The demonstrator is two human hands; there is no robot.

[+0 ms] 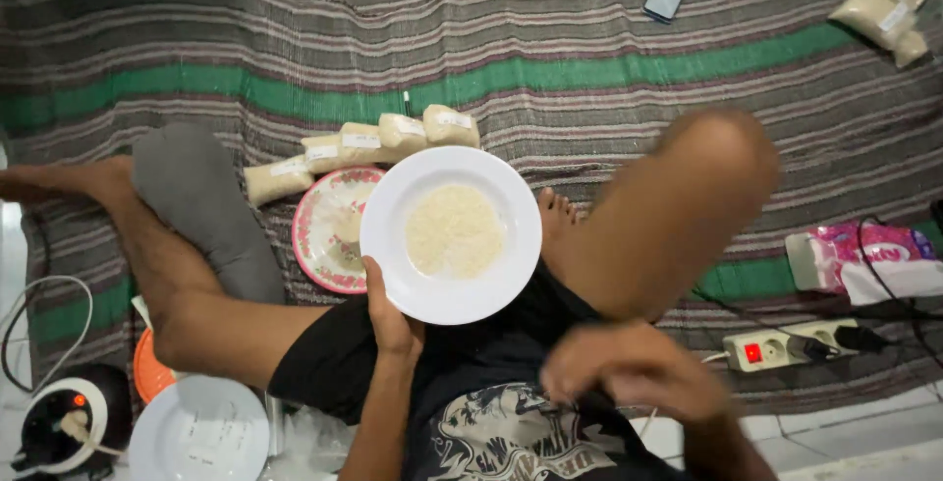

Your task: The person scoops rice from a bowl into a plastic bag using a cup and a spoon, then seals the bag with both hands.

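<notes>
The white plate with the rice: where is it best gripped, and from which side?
Probably at the rim, from the person's near side. The white plate is wide and shallow, with a broad bare rim around the rice heaped in its middle. The left hand already pinches that near-left rim, thumb on top. The far-left edge overlaps a patterned plate, so there is less room there.

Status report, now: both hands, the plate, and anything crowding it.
Left hand grips white plate by near rim. Right hand closed by lap, blurred. Rice piled mid-plate. Patterned plate underneath, rice bags behind.
</notes>
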